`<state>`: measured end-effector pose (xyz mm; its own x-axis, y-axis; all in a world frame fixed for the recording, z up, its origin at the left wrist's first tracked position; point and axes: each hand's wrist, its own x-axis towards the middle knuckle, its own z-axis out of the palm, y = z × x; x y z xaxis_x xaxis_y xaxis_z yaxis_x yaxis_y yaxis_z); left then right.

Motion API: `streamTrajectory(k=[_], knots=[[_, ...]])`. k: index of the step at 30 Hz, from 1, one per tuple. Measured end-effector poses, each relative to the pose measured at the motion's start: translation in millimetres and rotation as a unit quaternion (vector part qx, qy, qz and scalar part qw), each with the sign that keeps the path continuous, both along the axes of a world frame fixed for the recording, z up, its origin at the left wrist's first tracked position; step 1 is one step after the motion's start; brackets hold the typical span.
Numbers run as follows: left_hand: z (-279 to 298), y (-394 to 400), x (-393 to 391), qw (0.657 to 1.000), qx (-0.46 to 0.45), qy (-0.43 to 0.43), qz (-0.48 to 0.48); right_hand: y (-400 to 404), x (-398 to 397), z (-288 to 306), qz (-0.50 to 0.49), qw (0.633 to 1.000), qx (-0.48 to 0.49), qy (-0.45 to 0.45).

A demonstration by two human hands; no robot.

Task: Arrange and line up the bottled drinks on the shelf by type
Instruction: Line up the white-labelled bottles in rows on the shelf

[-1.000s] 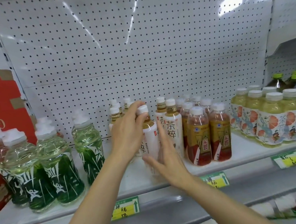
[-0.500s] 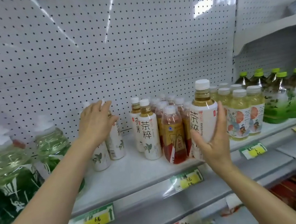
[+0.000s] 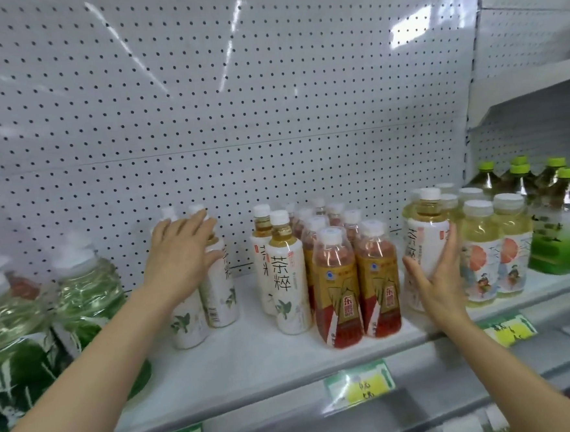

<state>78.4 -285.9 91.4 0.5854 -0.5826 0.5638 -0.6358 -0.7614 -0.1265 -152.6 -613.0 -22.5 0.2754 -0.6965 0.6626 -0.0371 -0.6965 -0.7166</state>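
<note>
Bottles of several drink types stand in groups along the white shelf [image 3: 252, 349], backed by a pegboard wall [image 3: 235, 101]. Left hand [image 3: 183, 253] lies with fingers fairly straight over the tops and shoulders of a pair of white tea bottles [image 3: 218, 298], likely pressing them back into line. Right hand [image 3: 439, 272] wraps thumb and fingers round a single white tea bottle [image 3: 426, 249], held upright on the far side of the red-label bottles [image 3: 356, 285] and just in front of the pale yellow bottles [image 3: 495, 251]; whether its base rests on the shelf cannot be told, the hand hides it. Two more white tea bottles [image 3: 281, 273] stand between the left pair and the red group, so this held one looks out of place and probably belongs with its own kind on the left. Big green-label jugs [image 3: 80, 297] sit far left, green-capped bottles [image 3: 560, 216] far right. Price tags [image 3: 359, 386] hang on the shelf edge. Sorting looks partly done.
</note>
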Motion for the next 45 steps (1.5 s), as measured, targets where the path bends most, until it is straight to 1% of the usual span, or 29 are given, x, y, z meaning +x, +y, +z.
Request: streamTrajectory(k=[2,4,6,9,10,12,13,14,15,16,17,18,19,20,23,27,29,32,37,40,45], knots=[[8.2,9.0,-0.3,0.999,-0.027,0.002,-0.023,-3.7,3.2,-3.5,0.018,1.0,-0.008,0.008],[19.1,21.1,0.7,0.997,-0.07,0.003,-0.019,-7.2,2.6,-7.9,0.047,0.999,-0.008,0.007],[28.6,32.1,2.9,0.993,-0.101,0.053,0.014,-11.2,-4.1,-10.2,0.049,0.999,0.002,0.005],[36.5,36.7,4.3,0.985,-0.082,0.141,0.051,-35.4,-4.5,-19.2,-0.038,0.995,0.057,-0.074],[37.5,36.0,4.3,0.983,-0.08,0.156,0.052,-44.1,-4.2,-22.2,-0.041,0.994,0.067,-0.08],[38.7,33.5,4.4,0.976,-0.104,0.184,0.045,-18.2,3.4,2.4,-0.034,0.985,0.018,-0.166],[38.5,32.9,4.3,0.971,-0.119,0.203,0.044,18.5,7.1,25.1,-0.015,0.979,-0.03,-0.2],[38.0,32.6,4.0,0.966,-0.13,0.221,0.046,56.0,16.1,41.1,0.035,0.976,-0.088,-0.198],[37.0,32.2,3.6,0.961,-0.136,0.234,0.05,96.3,22.7,56.8,0.085,0.967,-0.151,-0.186],[36.2,32.0,2.7,0.96,-0.138,0.239,0.055,138.7,30.7,75.1,0.152,0.956,-0.188,-0.168],[36.4,31.5,1.5,0.96,-0.134,0.239,0.06,164.8,43.7,84.6,0.205,0.948,-0.194,-0.145],[37.4,31.0,0.0,0.962,-0.125,0.237,0.062,178.4,62.3,84.9,0.254,0.944,-0.181,-0.104],[39.5,30.8,-1.5,0.963,-0.113,0.237,0.061,187.1,80.9,86.6,0.28,0.946,-0.155,-0.054],[42.4,31.1,-3.9,0.964,-0.101,0.241,0.056,193.7,100.8,88.3,0.29,0.947,-0.134,-0.008],[50.1,38.1,-13.6,0.965,-0.064,0.251,0.036,209.5,150.8,100.6,0.301,0.944,-0.102,0.09],[55.2,55.1,-27.1,0.96,-0.037,0.276,0.013,213.5,194.6,110.5,0.3,0.936,-0.078,0.165],[58.6,60.7,-31.8,0.956,-0.031,0.291,0.008,213.6,206.3,109.0,0.308,0.933,-0.07,0.172],[63.4,64.2,-36.1,0.951,-0.029,0.308,0.003,209.4,213.3,103.9,0.323,0.933,-0.04,0.154],[65.9,63.7,-35.8,0.94,-0.048,0.338,-0.007,208.2,206.5,104.3,0.35,0.923,-0.037,0.157],[72.3,64.1,-38.5,0.935,-0.046,0.351,-0.004,213.9,200.4,109.9,0.327,0.93,-0.054,0.158],[78.9,69.4,-35.9,0.947,-0.003,0.322,0.01,215.6,161.6,108.0,0.28,0.944,-0.099,0.141]])
